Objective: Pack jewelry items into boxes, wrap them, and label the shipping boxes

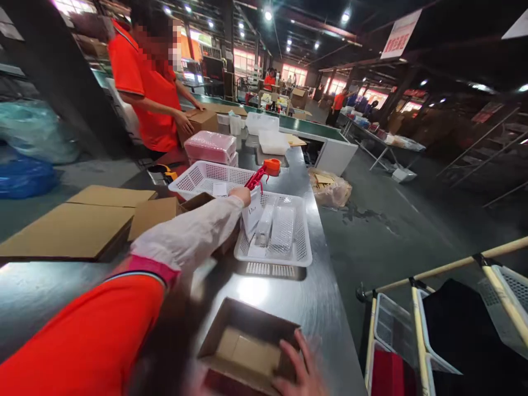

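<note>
An open cardboard box [247,352] sits at the table's near end. My right hand [299,368] is at its right wall, fingers bent over the rim and slightly blurred. At the box's lower left corner, a smeared patch of my left hand [197,382] shows; its fingers cannot be made out. From the left reaches a co-worker's arm [185,236] in an orange sleeve and white sleeve cover. That hand grips the red cords of a white paper bag [250,217] marked Dior. The bag stands in a white basket [306,242] beside bubble-wrapped packages [282,223].
Flat cardboard [66,228] lies left on the metal table [322,308]. Beyond are another white basket [193,179], pink bubble-wrapped parcels [211,147] and an orange tape roll [272,166]. Another person [144,93] handles a carton. A rack with bins [416,324] stands right.
</note>
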Tool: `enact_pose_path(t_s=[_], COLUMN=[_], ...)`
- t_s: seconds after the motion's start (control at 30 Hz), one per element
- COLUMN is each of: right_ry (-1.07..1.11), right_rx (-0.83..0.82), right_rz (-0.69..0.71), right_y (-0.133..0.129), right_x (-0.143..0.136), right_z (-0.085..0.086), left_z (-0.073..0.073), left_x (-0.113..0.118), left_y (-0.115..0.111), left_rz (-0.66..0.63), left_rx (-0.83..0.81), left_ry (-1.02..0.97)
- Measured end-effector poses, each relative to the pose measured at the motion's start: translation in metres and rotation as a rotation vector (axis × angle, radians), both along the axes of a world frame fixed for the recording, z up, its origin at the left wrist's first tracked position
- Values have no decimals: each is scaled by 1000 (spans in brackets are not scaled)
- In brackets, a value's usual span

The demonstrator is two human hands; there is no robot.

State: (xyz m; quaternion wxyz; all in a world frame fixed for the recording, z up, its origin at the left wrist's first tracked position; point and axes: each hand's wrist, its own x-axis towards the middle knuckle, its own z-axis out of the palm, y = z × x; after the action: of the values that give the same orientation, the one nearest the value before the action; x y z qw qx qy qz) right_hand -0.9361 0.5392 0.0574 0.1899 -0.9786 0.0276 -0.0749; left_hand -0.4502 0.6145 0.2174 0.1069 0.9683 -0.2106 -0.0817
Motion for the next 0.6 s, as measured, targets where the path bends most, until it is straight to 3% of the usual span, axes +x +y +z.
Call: enact_pose_path(t_s=[0.1,0.2,0.3,0.37,0.47,0.53,0.6], right_ry=[-90,-280,-424,-439,-269,-117,-30], right_rx=[54,108,137,271,578,716,752], right_rz=[82,-59,-226,-265,-181,-58,19], right_y=[2,20,35,34,20,12,9], right_x=[26,83,144,165,157,138,118], right_z=[50,98,128,138,146,147,143], left_z=[33,72,104,120,127,119,105], left_x=[-24,-80,-146,-175,-188,-186,-185], left_y=[21,40,62,81,110,120,120], left_rz=[-47,-144,-365,-538,-704,-805,-947], left_rx=[-10,-116,-342,-412,-418,-353,-212], left_ry=[-79,-81,239,385,223,137,205])
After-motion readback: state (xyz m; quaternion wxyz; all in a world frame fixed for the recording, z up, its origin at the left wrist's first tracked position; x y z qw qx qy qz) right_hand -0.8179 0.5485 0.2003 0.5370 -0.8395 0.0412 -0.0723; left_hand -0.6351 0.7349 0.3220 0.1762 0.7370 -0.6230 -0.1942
